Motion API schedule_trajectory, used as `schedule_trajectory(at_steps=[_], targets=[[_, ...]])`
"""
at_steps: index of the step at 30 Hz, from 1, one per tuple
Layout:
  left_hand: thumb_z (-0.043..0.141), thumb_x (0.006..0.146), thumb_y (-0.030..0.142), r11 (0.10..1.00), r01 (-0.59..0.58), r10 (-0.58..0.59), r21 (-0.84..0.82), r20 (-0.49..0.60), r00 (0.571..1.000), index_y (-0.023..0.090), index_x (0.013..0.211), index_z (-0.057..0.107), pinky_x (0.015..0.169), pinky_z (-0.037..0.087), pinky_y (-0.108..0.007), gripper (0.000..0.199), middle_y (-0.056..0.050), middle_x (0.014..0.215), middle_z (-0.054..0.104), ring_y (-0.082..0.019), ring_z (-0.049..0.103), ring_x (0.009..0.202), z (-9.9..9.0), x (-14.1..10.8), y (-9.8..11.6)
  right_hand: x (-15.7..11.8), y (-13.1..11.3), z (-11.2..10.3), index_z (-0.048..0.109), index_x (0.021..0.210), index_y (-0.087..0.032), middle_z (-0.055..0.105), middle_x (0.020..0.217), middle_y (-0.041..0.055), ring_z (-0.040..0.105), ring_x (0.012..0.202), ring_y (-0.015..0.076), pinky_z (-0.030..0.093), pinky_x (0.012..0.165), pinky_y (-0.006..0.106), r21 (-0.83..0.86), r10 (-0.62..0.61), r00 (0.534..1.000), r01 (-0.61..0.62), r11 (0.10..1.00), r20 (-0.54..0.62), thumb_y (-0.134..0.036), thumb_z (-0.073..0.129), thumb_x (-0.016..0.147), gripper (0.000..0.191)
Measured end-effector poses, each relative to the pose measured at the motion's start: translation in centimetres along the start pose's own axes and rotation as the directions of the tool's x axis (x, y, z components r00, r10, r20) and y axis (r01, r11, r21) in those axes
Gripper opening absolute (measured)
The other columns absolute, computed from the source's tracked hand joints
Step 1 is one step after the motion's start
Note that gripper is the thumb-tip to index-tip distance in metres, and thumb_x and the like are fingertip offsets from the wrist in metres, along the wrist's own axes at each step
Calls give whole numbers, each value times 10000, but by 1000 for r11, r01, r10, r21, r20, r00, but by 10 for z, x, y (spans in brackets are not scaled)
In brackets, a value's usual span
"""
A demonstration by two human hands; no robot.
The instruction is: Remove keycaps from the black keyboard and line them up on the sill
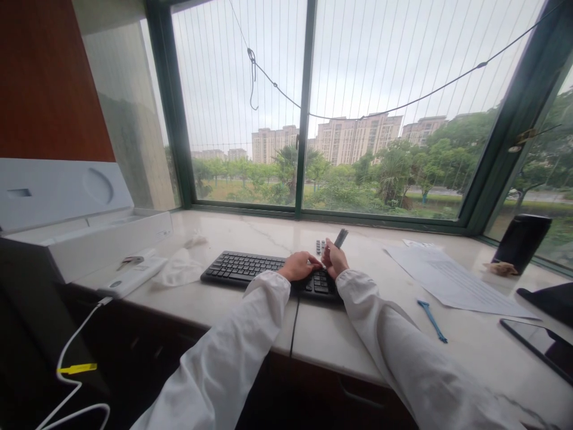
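A black keyboard (245, 266) lies on the pale marble-like sill. My left hand (299, 266) rests over its right half, with fingers bent together near my right hand; anything between the fingertips is too small to make out. Right beside it, my right hand (335, 259) is closed round a dark grey object like a brush (341, 238), whose wide end points up. Several small dark keys (320, 246) sit in rows just behind the keyboard, partly hidden by my right hand. White sleeves cover both of my arms.
Printed papers (447, 278), a blue tool (432, 321), a phone (541, 346) and a black cylinder (521, 243) are on the right. To the left are crumpled white plastic (179, 269), a white power strip (134, 276) and an open white box (107, 239). Windows stand behind.
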State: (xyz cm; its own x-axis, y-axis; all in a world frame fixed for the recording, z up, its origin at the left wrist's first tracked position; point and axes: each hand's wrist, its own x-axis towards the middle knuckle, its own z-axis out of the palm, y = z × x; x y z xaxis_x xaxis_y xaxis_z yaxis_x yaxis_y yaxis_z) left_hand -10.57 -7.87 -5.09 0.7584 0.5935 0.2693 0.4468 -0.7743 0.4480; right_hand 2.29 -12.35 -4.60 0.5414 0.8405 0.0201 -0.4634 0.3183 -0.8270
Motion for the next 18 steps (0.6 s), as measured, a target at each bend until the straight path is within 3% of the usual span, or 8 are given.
schedule_trajectory(at_steps=[6,13,18], targets=[[544,787,509,1000,6,-7,-13,-7,1000,319,976,716,829,456,-275,318,9,1021,695,-191,619,923,0,0,-1,3,-2,-2,346,567,-203,229,378,-112,167,307,27,161,283,169,-9,16,1000,-16,1000,-17,-323,563,843,371],[541,781,491,999,-3,2,-32,-40,999,281,943,725,744,460,-261,322,-2,900,716,-176,629,808,3,1,-5,-9,9,7,354,552,-212,278,397,-101,215,327,40,162,294,203,-196,-150,966,192,962,209,-423,682,703,419],[564,755,486,998,-5,2,-60,-35,999,259,914,731,718,447,-244,323,3,869,717,-162,622,779,1,-1,-4,-12,9,6,368,557,-210,310,398,-96,237,329,42,174,303,209,-234,-193,952,249,940,238,-463,690,673,427]])
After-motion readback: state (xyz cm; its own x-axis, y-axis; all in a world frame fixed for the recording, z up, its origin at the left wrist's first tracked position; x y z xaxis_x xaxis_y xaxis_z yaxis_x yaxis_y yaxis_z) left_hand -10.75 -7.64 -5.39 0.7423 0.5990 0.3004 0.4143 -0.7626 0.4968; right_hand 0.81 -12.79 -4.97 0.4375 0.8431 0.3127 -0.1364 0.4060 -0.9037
